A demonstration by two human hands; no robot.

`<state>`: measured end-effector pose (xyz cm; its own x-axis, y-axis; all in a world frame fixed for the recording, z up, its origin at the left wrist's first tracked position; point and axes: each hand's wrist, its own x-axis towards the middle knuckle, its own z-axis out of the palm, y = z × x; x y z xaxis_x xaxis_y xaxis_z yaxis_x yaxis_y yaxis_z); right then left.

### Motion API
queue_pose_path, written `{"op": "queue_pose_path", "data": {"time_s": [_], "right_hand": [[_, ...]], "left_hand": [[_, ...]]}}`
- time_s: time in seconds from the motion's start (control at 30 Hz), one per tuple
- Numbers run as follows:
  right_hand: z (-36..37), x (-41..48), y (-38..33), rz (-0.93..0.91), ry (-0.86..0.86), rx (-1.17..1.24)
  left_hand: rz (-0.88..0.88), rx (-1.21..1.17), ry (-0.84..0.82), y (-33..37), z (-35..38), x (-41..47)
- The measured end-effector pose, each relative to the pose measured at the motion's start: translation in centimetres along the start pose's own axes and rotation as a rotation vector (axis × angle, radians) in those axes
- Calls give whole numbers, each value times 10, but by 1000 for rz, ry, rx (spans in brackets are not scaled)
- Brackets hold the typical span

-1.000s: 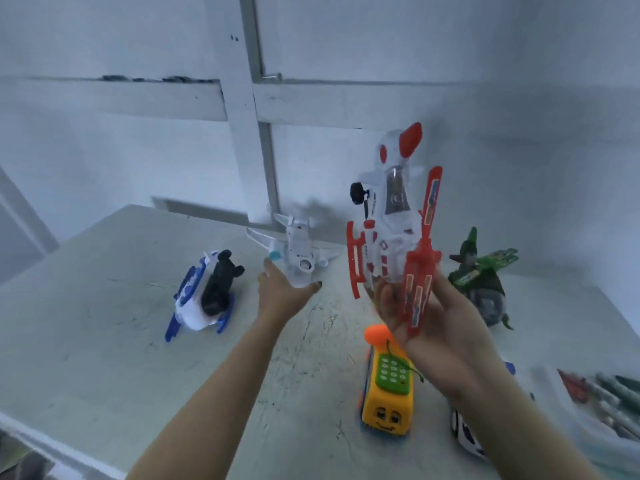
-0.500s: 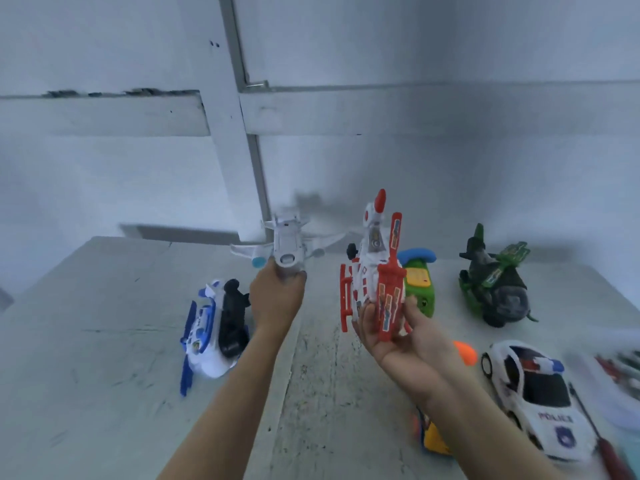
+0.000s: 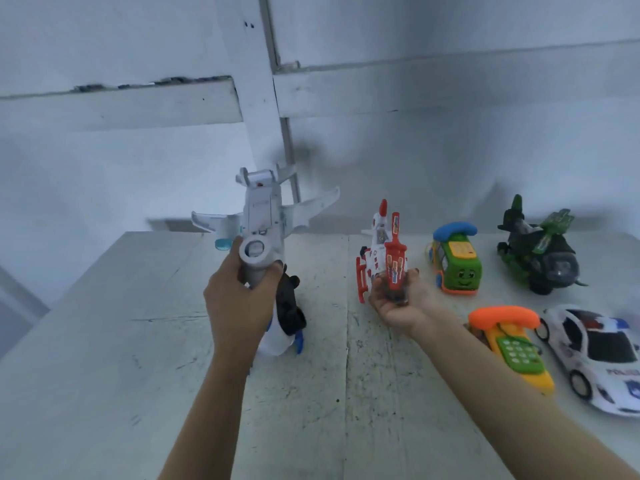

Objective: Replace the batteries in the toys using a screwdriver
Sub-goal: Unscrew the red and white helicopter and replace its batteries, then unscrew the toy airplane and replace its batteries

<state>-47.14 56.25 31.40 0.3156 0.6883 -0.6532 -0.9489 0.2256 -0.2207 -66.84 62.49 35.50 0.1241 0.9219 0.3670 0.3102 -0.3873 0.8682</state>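
My left hand (image 3: pixel 239 299) grips the nose end of a white toy airplane (image 3: pixel 263 216) and holds it upright above the table, belly toward me. My right hand (image 3: pixel 398 299) holds a white and red toy helicopter (image 3: pixel 384 247) by its front, tail pointing up and away, low over the table. Behind my left hand a white, blue and black toy (image 3: pixel 287 317) lies on the table, partly hidden. No screwdriver or batteries show.
On the white table (image 3: pixel 104 375) at the right stand a green bus phone toy (image 3: pixel 455 259), a dark green helicopter (image 3: pixel 536 251), a yellow phone toy with an orange handset (image 3: pixel 512 344) and a white police car (image 3: pixel 595 358). A white wall rises behind.
Both hands have moved. The airplane has come up and toward me, the helicopter has gone down and away toward the table. The view has tilted and shifted.
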Motion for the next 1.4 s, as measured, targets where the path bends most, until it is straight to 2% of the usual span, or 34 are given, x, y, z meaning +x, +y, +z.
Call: {"op": "queue_pose_path", "data": {"time_s": [0.13, 0.33, 0.6, 0.83, 0.97, 1.13, 1.2, 1.27, 1.4], "right_hand": [[7, 8, 4, 3, 21, -14], [10, 20, 8, -58, 91, -214], [4, 21, 8, -115, 15, -108], [-13, 7, 9, -153, -43, -143], [-24, -24, 13, -174, -87, -302], [-32, -86, 34, -281, -414, -599], [-39, -98, 48, -358, -492, -763], [-50, -98, 57, -434, -486, -852], [-67, -96, 60, -497, -390, -834]], "left_hand": [[-26, -28, -28, -15, -15, -8], [-78, -103, -56, -29, -26, -16], [-70, -164, -73, -33, -34, -21], [-36, -224, -141, -33, -38, -29], [2, -297, -193, -28, -34, -43], [57, -328, -265, -26, -17, -71], [77, -305, -278, -29, -7, -83], [87, -294, -288, -35, 2, -93], [103, -310, -329, -37, 16, -118]]}}
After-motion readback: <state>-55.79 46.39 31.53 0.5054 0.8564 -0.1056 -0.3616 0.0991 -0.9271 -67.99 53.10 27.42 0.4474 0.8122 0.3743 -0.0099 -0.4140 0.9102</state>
